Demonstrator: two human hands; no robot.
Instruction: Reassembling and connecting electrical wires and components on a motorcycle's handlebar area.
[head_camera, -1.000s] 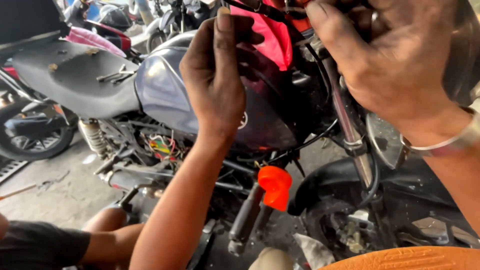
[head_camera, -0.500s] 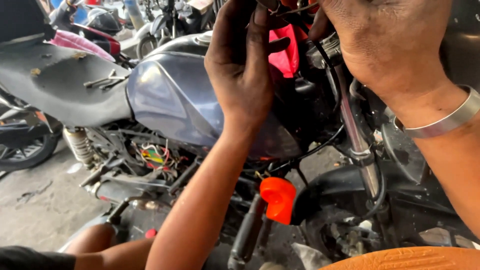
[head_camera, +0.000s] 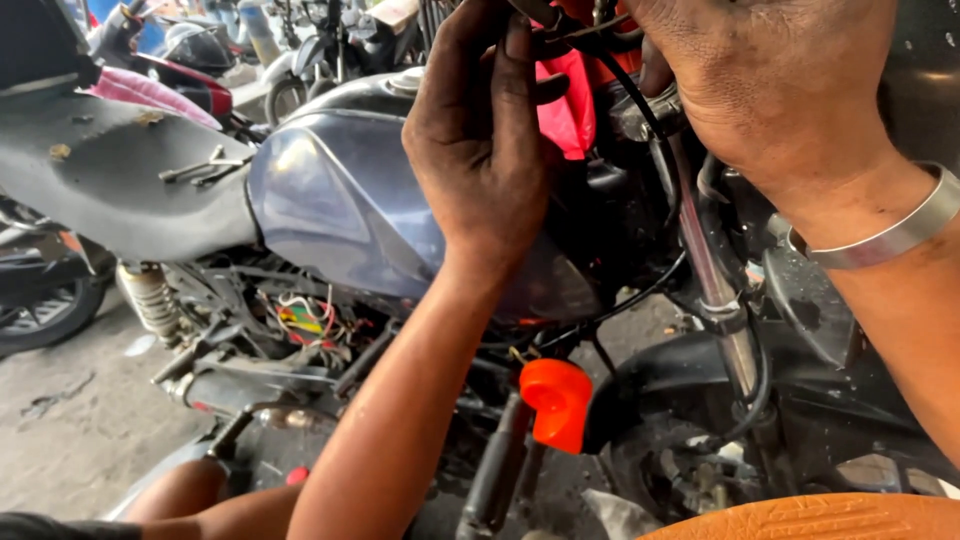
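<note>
Off to the left, the flat black seat carried a few loose metal tools, and beside it swelled the glossy blue-grey fuel tank, smooth enough that I judged it a poor place to brace a greasy palm. Below the tank, a tangle of coloured wires showed in the open frame.

My left hand was raised in front of the tank, fingers extended upward and loosely curled near the black cable up by the handlebar area; whether the fingertips actually pinched it I could not tell, as they ran out at the top edge of the view. The cable looked thin, light and flexible, springy rather than limp, and I judged it best taken close to its end fitting, not mid-span where it would only bow. A red cloth hung just behind my fingers.

An orange plastic part sat lower, near the front mudguard.

My right hand, with a metal bangle on the wrist, was curled over the parts at the top of the chrome fork tube. What its grip enclosed was hidden beneath the knuckles.
</note>
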